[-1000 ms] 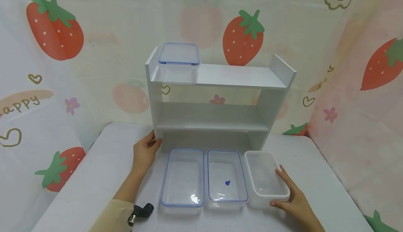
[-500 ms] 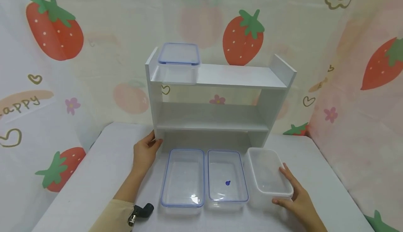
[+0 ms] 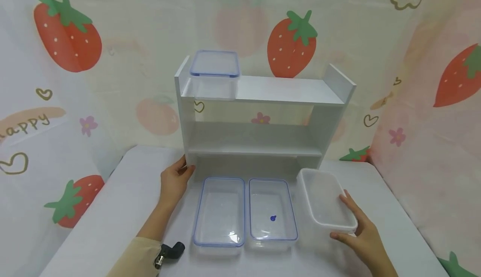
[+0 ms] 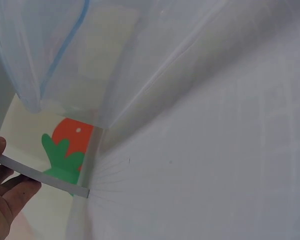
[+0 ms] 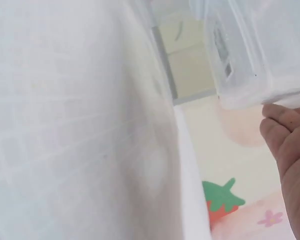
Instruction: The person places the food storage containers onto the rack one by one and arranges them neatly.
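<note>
My left hand [image 3: 174, 184] grips the lower left side panel of the white shelf [image 3: 255, 150]; in the left wrist view the thumb and fingers [image 4: 21, 196] pinch the panel's edge [image 4: 45, 179]. My right hand [image 3: 362, 235] holds the white-lidded box [image 3: 327, 197] by its near right corner, thumb at the front and fingers along the right side. The box is raised off the table, its far end near the shelf's right leg. In the right wrist view the hand [image 5: 295, 145] lies against the clear box [image 5: 270, 55].
Two blue-rimmed clear boxes [image 3: 219, 212] [image 3: 272, 202] stand side by side before the shelf, the right one with a small blue mark. Another blue-lidded box [image 3: 214, 76] sits at the top shelf's left end. A black device [image 3: 170, 252] is at the left cuff.
My right hand has lifted the white-lidded box and moved it a little to the right and toward the shelf. The left hand keeps its grip on the panel.
</note>
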Motion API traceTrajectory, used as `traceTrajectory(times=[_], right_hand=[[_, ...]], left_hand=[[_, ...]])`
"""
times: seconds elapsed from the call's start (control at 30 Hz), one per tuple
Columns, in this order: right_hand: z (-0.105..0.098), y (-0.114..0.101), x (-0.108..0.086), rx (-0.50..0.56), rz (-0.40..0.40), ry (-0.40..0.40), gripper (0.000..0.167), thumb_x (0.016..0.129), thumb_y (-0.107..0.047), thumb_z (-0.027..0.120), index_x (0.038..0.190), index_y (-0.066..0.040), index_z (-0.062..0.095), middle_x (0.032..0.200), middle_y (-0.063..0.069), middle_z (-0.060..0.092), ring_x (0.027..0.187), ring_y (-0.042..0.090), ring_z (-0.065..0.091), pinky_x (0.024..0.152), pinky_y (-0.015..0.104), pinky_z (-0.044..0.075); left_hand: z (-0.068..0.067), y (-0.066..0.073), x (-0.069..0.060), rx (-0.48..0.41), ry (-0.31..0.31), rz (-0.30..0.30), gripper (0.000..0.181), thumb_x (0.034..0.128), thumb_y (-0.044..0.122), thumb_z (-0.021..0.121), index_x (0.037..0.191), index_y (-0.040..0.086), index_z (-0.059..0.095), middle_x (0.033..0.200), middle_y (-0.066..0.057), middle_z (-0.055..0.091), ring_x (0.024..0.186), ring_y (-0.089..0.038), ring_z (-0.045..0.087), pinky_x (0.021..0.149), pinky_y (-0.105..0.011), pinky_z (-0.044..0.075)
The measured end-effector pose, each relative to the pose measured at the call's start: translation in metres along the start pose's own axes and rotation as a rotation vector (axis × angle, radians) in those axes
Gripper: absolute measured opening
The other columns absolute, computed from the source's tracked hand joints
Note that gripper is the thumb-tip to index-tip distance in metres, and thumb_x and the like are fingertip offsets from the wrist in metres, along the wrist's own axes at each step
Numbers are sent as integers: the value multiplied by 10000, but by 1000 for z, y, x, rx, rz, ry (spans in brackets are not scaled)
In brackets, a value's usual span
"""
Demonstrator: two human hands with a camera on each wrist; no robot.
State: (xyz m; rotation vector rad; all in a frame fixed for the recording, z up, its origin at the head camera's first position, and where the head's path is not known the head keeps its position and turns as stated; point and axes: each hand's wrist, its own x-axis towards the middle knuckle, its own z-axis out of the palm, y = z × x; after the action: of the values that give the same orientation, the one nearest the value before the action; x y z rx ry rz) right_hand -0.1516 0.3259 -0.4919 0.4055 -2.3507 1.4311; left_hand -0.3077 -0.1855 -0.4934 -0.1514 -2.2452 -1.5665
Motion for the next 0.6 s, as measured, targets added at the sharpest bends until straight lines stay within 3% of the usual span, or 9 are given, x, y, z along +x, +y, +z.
traceTrajectory(times=[0.6], right_hand=[[-18, -42, 17, -25, -50, 9, 1029, 677, 185, 847, 1569, -46, 390, 1689, 48, 284, 1423, -89, 360, 978, 33, 448]], left_hand=[[-1, 2, 0, 11, 9, 8, 495, 985, 171, 710, 1448, 74, 564, 1400, -182, 612, 1156, -373, 688, 949, -418, 580]])
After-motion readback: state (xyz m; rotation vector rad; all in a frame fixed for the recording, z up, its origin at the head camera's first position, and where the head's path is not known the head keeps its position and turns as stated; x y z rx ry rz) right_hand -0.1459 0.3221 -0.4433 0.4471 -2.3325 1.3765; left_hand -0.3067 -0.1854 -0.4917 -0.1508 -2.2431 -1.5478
